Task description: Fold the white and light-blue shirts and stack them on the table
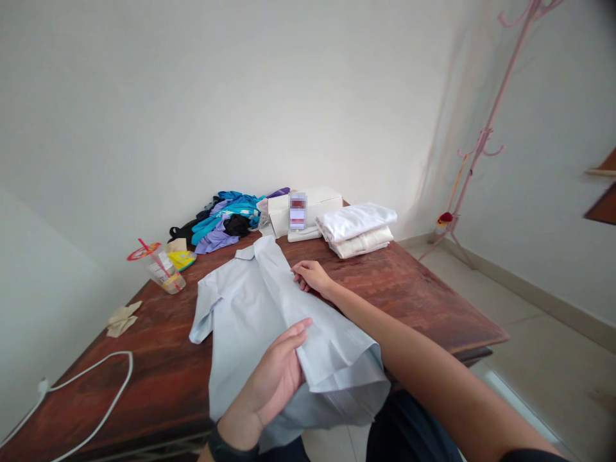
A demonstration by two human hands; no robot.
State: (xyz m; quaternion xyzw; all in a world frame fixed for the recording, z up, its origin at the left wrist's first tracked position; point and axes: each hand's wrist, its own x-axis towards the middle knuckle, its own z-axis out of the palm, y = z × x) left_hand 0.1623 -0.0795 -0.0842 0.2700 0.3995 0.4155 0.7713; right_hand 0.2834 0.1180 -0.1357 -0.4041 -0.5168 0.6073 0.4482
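A pale blue short-sleeved shirt (240,301) lies on the brown wooden table (414,289), its collar toward the far side and its hem hanging over the near edge. The shirt's right half is folded over toward the middle. My left hand (274,378) presses flat on the lower part, thumb against the folded flap. My right hand (312,277) pinches the fold's edge farther up, near the shoulder.
Folded white cloths (357,229) are stacked at the far right beside a white box (308,208). A heap of coloured clothes (224,221) lies at the back. A plastic cup (163,266), crumpled tissue (122,319) and white cable (86,385) are at left. A pink coat stand (486,128) rises at right.
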